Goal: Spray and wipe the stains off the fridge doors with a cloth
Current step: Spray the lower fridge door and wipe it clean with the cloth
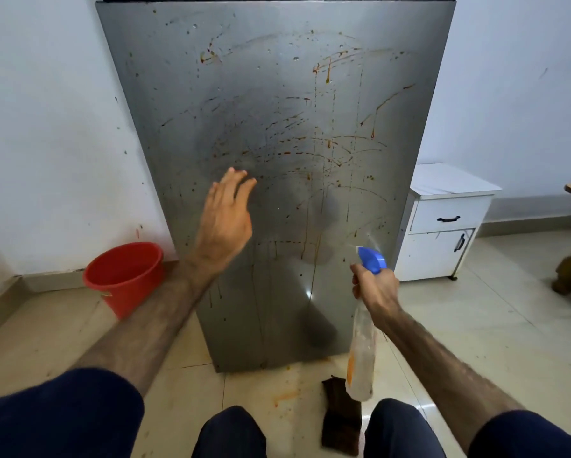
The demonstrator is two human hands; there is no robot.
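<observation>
Soft even light, glare on the fridge door (310,294), wide-angle bowed edges.

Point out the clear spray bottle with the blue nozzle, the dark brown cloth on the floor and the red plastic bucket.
Clear spray bottle with blue nozzle (362,355): head view, on its transparent body.
Dark brown cloth (340,424): head view, middle of the fabric.
Red plastic bucket (125,292): head view, outer front wall.

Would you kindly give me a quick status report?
Left hand open near grey steel fridge door. Right hand gripping blue-nozzled clear spray bottle. Brown cloth on floor. Stains remain.
</observation>
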